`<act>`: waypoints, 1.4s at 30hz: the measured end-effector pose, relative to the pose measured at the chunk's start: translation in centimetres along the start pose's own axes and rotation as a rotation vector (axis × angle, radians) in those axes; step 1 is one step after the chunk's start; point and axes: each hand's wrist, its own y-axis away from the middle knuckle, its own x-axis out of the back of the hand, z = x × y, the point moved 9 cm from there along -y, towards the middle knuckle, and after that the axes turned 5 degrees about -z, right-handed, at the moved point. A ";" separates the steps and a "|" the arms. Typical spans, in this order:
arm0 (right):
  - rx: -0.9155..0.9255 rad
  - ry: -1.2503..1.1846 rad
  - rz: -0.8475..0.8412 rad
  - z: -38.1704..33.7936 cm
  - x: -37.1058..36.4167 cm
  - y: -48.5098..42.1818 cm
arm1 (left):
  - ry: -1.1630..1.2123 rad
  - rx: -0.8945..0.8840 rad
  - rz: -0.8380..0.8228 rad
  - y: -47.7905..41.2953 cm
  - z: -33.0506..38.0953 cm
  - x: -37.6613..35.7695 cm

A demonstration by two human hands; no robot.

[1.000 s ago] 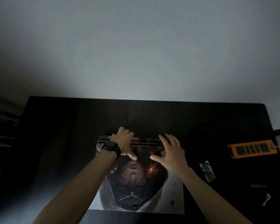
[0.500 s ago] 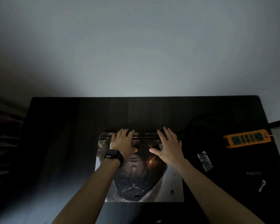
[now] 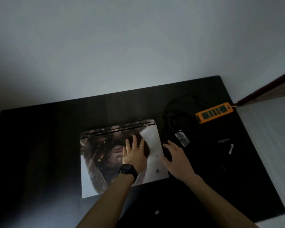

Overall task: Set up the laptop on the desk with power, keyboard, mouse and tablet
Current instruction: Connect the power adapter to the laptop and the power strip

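bare forearms, black smartwatch (image 3: pixel 128 170) on left wrist, thin ring (image 3: pixel 141 146) on left hand (image 3: pixel 133 155)

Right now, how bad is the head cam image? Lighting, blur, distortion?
Head view: dim and underexposed; the dark desk swallows the black cables and power brick. Only the laptop lid, orange power strip and wall read clearly. Slight softness on the left hand and right hand. Wide-angle skew tilts the desk edges; corners are vignetted.

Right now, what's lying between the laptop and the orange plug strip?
In the head view, the black power brick with its tangled cable lies between the closed laptop and the orange power strip.
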 end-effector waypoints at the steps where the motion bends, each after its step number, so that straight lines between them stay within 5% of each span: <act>1: -0.024 -0.053 0.025 1.1 0.7 1.0 | -0.012 -0.015 -0.001 0.1 0.6 -0.1; 8: -0.237 -0.233 0.371 12.8 8.8 7.9 | -0.098 -0.215 0.048 0.0 10.8 -0.1; 14: -0.401 -0.150 0.187 20.6 11.2 8.4 | -0.261 -0.313 0.086 -1.8 19.3 -1.3; 19: -0.577 -0.306 -0.060 23.9 10.3 7.6 | -0.528 -0.288 0.020 -3.9 22.5 -3.9; 23: -0.609 -0.354 -0.009 25.3 10.6 7.0 | -0.666 -0.295 0.021 -5.6 23.2 -4.1; 29: -0.517 -0.530 -0.054 26.0 11.9 5.4 | -0.841 -0.364 -0.001 -7.0 23.3 -2.4; 36: -0.134 -0.661 0.279 21.3 19.8 2.3 | -0.838 -0.361 0.172 -8.5 22.3 5.5; 42: -0.123 -0.826 0.367 18.1 24.3 -3.1 | -0.918 -0.261 0.210 -11.6 19.4 10.7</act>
